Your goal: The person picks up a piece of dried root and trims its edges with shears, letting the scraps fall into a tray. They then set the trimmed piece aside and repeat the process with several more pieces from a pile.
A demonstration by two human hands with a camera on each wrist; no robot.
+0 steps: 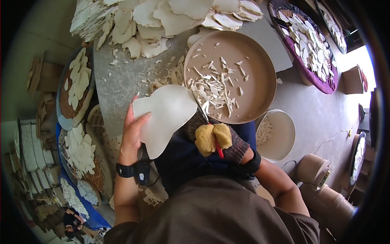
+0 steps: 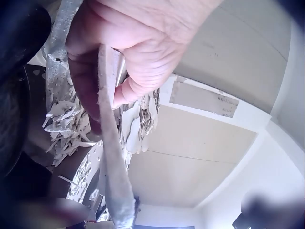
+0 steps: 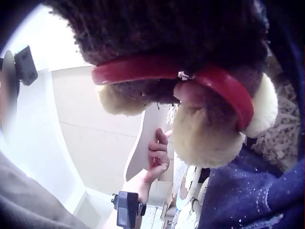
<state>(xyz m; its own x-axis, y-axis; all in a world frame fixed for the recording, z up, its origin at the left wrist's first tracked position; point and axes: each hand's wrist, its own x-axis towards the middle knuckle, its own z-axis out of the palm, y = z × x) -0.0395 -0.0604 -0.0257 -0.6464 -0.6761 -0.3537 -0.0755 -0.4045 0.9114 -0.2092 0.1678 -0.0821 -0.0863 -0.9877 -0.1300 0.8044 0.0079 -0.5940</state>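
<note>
My bare left hand (image 1: 131,128) grips a flat, cream-white sheet (image 1: 164,116) by its left edge, thumb on top and fingers beneath. The left wrist view shows the sheet edge-on (image 2: 116,176), pinched between thumb and fingers. In a dark knitted glove, my right hand (image 1: 237,148) holds a pair of scissors (image 1: 219,149) with red handles, its fingers through the loops. Yellow sponge padding (image 1: 206,138) is wrapped about the grips, and shows in the right wrist view as pale foam (image 3: 205,138). The blades point up along the sheet's right edge, partly hidden.
Just beyond my hands, a round brown tray (image 1: 260,61) holds white slivers. Large white sheets (image 1: 174,16) are piled on the metal table (image 1: 118,81). A white bucket (image 1: 286,136) stands at right. Baskets of white pieces (image 1: 79,150) line the left, and a purple-edged one (image 1: 298,75) sits upper right.
</note>
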